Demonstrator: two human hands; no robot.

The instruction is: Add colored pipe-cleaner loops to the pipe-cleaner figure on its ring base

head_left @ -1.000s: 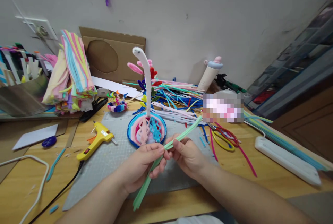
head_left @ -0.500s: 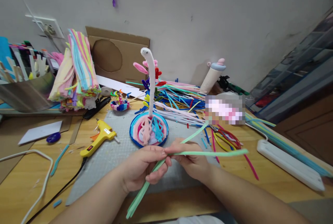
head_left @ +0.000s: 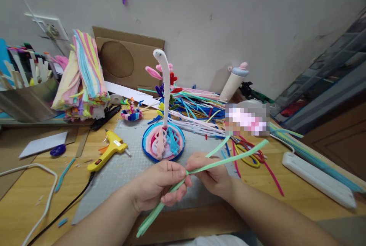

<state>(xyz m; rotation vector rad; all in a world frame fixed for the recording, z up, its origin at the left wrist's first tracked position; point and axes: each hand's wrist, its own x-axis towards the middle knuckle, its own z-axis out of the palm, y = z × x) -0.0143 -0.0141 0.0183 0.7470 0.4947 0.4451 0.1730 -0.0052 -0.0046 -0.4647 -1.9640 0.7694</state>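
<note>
Several light green pipe cleaners (head_left: pixel 153 215) are pinched between the fingers of my left hand (head_left: pixel 164 181), their bundled ends hanging down to the lower left. My right hand (head_left: pixel 210 173) grips them close beside it, fingertips almost touching the left ones. Two green strands spread out to the upper right past the right hand. Just beyond the hands stands a craft piece with a round blue and pink base (head_left: pixel 148 143) and a tall white fuzzy stem (head_left: pixel 166 86). Small coloured fuzzy petals rise behind the stem.
A yellow glue gun (head_left: pixel 110 150) lies left on the grey cutting mat (head_left: pixel 100 196). Yellow-handled scissors (head_left: pixel 250 158) and a white power strip (head_left: pixel 317 181) are at the right. Pipe cleaner bundles (head_left: pixel 90 67), a cardboard sheet (head_left: pixel 143 63) and a bottle (head_left: pixel 233 82) stand at the back.
The front green strand has swung upward at its free right end, from nearly level to slanting. Both hands stay close together, still pinching the pipe cleaners.
</note>
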